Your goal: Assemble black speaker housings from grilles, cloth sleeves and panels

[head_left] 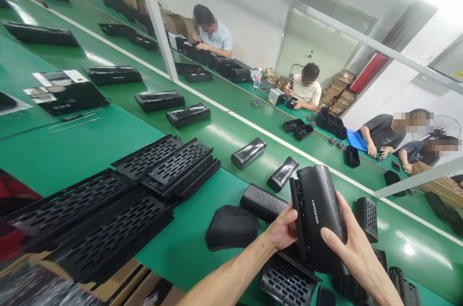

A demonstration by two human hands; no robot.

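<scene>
Between my two hands is a black plastic housing (320,219) with rounded sides and the white word MERKURY, tilted upright above the bench. My right hand (349,248) wraps its right side, thumb across the front. My left hand (284,229) is closed on a narrow black panel (299,219) along the housing's left side; whether the two are joined I cannot tell. Below them lies a black slotted cover (287,279). A dark cloth-like piece (231,228) and another black housing (264,201) rest beside my left wrist.
Stacked black slotted panels (104,214) cover the bench at left, above an open carton (133,286). Several black housings, one of them a glossy housing (188,115), line the green conveyor (217,137). Metal posts (155,21) rise beyond it. Several co-workers sit across, including a person in yellow (306,91).
</scene>
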